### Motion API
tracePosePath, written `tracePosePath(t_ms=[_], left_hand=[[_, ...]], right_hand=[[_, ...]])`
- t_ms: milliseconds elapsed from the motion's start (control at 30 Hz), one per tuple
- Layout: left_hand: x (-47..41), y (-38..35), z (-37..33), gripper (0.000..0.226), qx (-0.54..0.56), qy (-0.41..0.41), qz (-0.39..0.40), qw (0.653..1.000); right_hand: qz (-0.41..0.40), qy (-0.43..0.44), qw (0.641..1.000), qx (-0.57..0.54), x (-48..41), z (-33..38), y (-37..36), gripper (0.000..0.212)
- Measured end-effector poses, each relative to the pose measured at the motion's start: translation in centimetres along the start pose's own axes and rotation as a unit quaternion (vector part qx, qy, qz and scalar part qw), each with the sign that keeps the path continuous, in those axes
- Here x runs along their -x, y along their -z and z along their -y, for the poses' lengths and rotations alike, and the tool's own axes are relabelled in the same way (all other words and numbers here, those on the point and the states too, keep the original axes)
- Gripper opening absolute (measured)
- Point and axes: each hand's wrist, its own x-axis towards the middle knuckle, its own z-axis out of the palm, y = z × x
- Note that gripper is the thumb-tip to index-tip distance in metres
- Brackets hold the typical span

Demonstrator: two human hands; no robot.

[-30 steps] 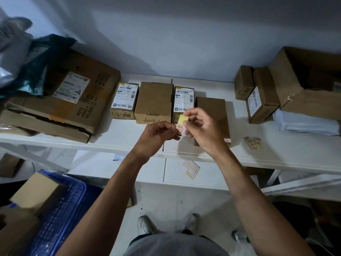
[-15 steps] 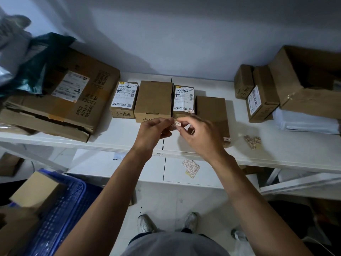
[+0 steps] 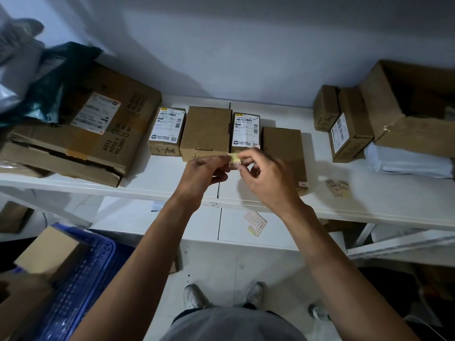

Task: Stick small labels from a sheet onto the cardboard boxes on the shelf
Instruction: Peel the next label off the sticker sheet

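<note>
**At twelve o'clock: the plain box, just past my fingertips**

Over the shelf point(image 3: 369, 205) edge my left hand point(image 3: 204, 171) pinches a small label strip point(image 3: 234, 161), and my right hand point(image 3: 267, 179) pinches at its right end, peeling, I judge. The strip's long axis runs nine to three. The plain box point(image 3: 205, 130) lies at eleven to twelve o'clock from the strip, nearer my left hand. A spare sheet point(image 3: 254, 222) lies at six, on the lower shelf.

Dim room — pale wall point(image 3: 246, 45), white shelf point(image 3: 369, 207), light tiled floor point(image 3: 221, 267).
</note>
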Motion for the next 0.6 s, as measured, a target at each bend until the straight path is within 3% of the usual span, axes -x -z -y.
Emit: tracePosePath(t_ms=[433, 600], left_hand=[[0.33, -0.17, -0.22, 0.016, 0.006, 0.028, 0.006, 1.000], [0.47, -0.31, -0.27, 0.016, -0.009, 0.030, -0.003, 1.000]], right_hand=[[-0.039, 0.054, 0.998, 0.023, 0.38, 0.29, 0.32, 0.005], [-0.010, 0.050, 0.998, 0.021, 0.42, 0.14, 0.32, 0.005]])
